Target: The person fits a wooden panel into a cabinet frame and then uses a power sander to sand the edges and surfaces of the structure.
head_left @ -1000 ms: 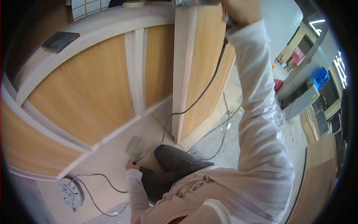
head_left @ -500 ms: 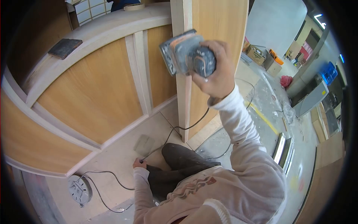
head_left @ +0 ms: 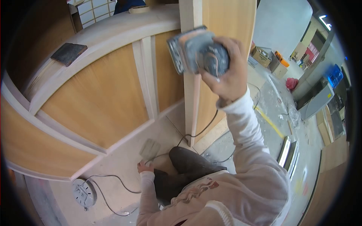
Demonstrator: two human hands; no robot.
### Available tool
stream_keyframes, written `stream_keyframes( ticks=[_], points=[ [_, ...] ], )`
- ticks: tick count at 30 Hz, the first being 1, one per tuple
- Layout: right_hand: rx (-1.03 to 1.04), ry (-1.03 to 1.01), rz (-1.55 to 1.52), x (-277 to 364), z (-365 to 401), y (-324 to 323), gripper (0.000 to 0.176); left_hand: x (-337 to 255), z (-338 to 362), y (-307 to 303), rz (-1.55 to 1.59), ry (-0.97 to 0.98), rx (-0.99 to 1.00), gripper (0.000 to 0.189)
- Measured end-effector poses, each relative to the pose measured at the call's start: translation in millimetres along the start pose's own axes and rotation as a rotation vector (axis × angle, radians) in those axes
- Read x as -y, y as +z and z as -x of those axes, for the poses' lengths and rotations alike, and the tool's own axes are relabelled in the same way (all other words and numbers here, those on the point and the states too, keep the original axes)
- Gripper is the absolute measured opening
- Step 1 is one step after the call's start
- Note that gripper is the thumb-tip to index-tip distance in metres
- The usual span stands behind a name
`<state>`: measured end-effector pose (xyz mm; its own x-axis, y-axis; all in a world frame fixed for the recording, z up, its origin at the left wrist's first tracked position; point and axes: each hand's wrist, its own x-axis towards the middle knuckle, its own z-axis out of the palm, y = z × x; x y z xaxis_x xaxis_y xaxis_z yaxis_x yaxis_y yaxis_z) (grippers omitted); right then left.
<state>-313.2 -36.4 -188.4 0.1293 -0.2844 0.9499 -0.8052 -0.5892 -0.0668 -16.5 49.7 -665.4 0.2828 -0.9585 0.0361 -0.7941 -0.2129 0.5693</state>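
Observation:
My right hand [head_left: 230, 73] is wrapped round the round top of a grey electric sander [head_left: 194, 52], raised with its flat pad facing left. In this view the sander overlaps the pale edge of an upright wooden panel [head_left: 226, 26]. Its dark power cord [head_left: 205, 129] hangs down past the panel towards my knees. Low beside my knee, my left hand [head_left: 144, 167] has its fingers closed at the cord. A curved wooden counter front [head_left: 94, 94] with pale trim stands to the left.
On the counter top lie a dark flat block [head_left: 69, 54] and a roll of tape [head_left: 138, 9]. A round cable reel [head_left: 83, 193] and a greyish sheet [head_left: 150, 148] are on the floor. Metal strips [head_left: 287, 156] lie at right. Cardboard boxes [head_left: 262, 56] stand farther back.
My right hand and the sander have shifted slightly right in view. My left hand has moved slightly, and the cord beside it now lies lower and slacker.

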Motion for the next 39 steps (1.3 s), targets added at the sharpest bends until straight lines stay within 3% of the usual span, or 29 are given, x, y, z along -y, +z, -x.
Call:
stream_keyframes(
  ticks=[2,4,6,8,11,15,19,22,24,25,27,30,32,33,36,37,38,39],
  points=[
    [-0.007,0.019,0.04,2.4,-13.4,-0.2,0.059,-16.6,-13.8,9.2,0.152,0.261,-0.097,0.056],
    [-0.041,0.046,0.032,2.8,-15.0,1.8,0.06,-127.0,-9.6,-62.3,0.586,0.469,-0.13,0.063],
    [-0.15,0.05,-0.022,4.1,-5.5,2.1,0.06,-215.4,9.0,-129.0,0.751,0.552,-0.095,0.073],
    [-0.178,-0.012,-0.037,17.0,11.5,-2.9,0.058,-278.6,26.8,-174.0,0.852,0.728,-0.203,0.081],
    [-0.282,0.036,-0.231,44.9,40.1,-3.0,0.056,-317.5,40.8,-204.9,0.936,0.826,-0.248,0.087],
    [-0.144,0.117,-0.468,76.4,65.9,1.6,0.053,-319.3,50.2,-210.0,0.933,0.669,-0.288,0.088],
    [0.009,0.205,-0.663,99.9,82.7,7.4,0.051,-289.5,55.0,-219.3,0.843,0.693,-0.4,0.087],
    [0.093,0.222,-0.7,117.3,76.5,8.2,0.048,-280.6,58.9,-235.4,0.806,0.661,-0.358,0.087],
    [0.081,0.18,-0.688,126.9,61.0,7.2,0.046,-291.6,54.9,-245.3,0.834,0.748,-0.61,0.074],
    [0.014,0.131,-0.71,134.4,52.5,4.0,0.043,-297.9,53.3,-254.2,0.832,0.758,-0.619,0.074],
    [-0.038,0.088,-0.723,147.9,41.8,-0.4,0.04,-307.7,53.7,-266.6,0.514,0.624,-0.766,0.059],
    [0.012,-0.004,-0.604,157.7,40.6,-6.5,0.036,-313.2,33.1,-257.4,0.547,0.55,-0.996,0.054],
    [0.209,0.021,-0.671,157.4,40.2,-8.5,0.035,-315.3,20.7,-251.8,0.642,0.504,-1.121,0.051],
    [0.211,0.015,-0.664,155.0,36.7,-7.4,0.035,-313.3,15.9,-251.1,0.677,0.477,-1.166,0.05],
    [0.313,-0.109,-0.708,144.4,22.1,-8.3,0.032,-309.9,-3.1,-251.2,0.708,0.389,-1.273,0.045],
    [0.366,-0.239,-0.701,140.5,14.3,-10.3,0.032,-304.2,-8.9,-256.1,0.707,0.395,-1.278,0.045],
    [0.416,-0.371,-0.687,134.4,5.1,-12.4,0.034,-296.3,-13.4,-261.9,1.353,0.581,-0.999,0.049],
    [0.275,-0.537,-0.506,122.1,-12.2,-11.0,0.034,-289.6,-16.5,-266.7,1.954,0.741,-0.598,0.054]
  ],
)
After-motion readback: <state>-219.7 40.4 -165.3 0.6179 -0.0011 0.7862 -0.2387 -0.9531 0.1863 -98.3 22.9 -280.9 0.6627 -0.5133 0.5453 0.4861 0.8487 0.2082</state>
